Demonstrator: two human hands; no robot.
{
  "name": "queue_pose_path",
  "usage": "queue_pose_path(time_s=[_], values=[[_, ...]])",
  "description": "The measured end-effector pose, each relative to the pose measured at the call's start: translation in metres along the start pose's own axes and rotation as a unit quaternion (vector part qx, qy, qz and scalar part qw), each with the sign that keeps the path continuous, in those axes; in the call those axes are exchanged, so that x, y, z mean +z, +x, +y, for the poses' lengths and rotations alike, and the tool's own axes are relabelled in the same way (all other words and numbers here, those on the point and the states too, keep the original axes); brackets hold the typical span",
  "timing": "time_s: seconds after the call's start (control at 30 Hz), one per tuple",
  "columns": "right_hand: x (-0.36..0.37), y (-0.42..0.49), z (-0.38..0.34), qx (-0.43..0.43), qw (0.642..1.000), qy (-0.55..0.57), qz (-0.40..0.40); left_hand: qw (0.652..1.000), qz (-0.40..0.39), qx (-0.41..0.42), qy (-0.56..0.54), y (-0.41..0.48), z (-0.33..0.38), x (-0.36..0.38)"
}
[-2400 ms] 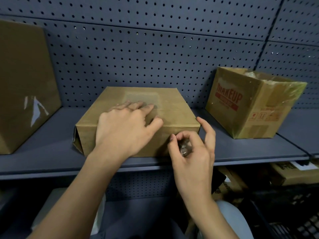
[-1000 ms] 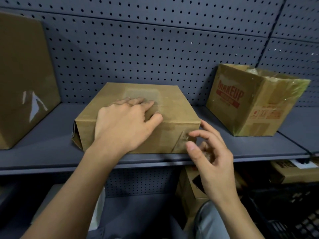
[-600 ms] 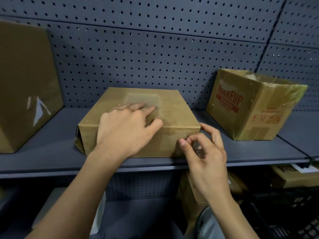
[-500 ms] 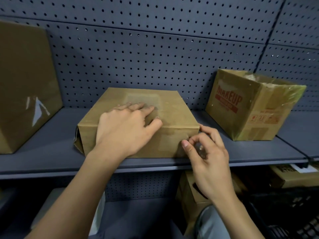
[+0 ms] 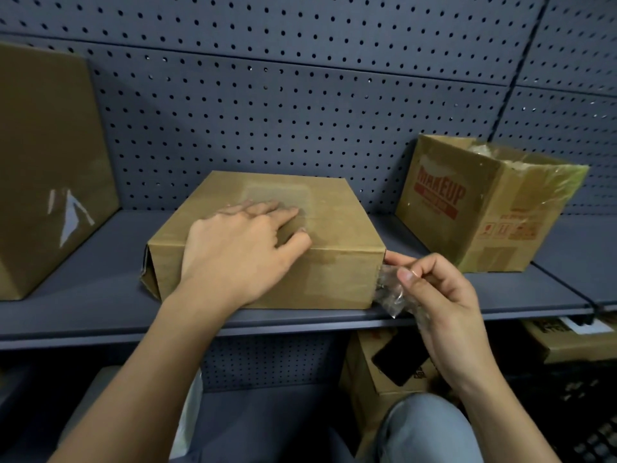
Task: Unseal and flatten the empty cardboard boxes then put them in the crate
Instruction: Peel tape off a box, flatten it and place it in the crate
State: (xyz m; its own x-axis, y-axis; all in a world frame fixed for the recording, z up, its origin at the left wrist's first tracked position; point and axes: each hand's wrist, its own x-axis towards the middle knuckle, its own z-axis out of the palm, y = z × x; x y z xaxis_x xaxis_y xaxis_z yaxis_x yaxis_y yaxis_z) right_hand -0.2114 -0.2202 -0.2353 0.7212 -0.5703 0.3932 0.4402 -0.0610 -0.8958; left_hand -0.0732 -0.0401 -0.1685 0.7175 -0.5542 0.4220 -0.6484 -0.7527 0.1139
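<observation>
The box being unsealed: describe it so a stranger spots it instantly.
Find the grey shelf below the pegboard. Between a tall box and a red-printed box sits the middle box: lowest, unprinted, left hand flat on top, right hand pinching clear tape at its corner.

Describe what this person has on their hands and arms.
Nothing is worn. The left hand and right hand are bare: no gloves, rings, watch or bands. The left forearm and right forearm are bare to the frame's edge, no sleeve in view. Nails short, unpainted.
</observation>
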Motion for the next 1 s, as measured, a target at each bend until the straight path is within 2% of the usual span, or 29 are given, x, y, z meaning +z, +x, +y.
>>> queue_pose_path(time_s=[0.13,0.5,0.67,0.77,0.9,1.0], values=[[-0.007,0.000,0.000,0.000,1.000,-0.029,-0.010,1.000,-0.001,0.006,0.001,0.001,-0.001,0.000],[-0.003,0.004,0.001,0.035,0.999,0.016,0.017,1.000,-0.021,0.015,0.007,0.004,-0.005,0.000],[-0.009,0.008,0.001,0.041,0.988,0.114,0.095,0.999,-0.031,0.012,-0.002,0.001,-0.008,-0.004],[-0.002,0.009,0.002,0.017,0.994,0.077,0.075,0.999,-0.039,0.016,0.000,0.001,-0.011,-0.006],[0.007,0.014,-0.002,0.065,0.994,0.074,0.054,0.997,-0.070,0.018,0.005,0.001,-0.013,-0.011],[0.012,0.018,-0.002,0.064,0.997,0.024,0.024,0.995,-0.100,0.006,-0.006,0.000,-0.013,-0.019]])
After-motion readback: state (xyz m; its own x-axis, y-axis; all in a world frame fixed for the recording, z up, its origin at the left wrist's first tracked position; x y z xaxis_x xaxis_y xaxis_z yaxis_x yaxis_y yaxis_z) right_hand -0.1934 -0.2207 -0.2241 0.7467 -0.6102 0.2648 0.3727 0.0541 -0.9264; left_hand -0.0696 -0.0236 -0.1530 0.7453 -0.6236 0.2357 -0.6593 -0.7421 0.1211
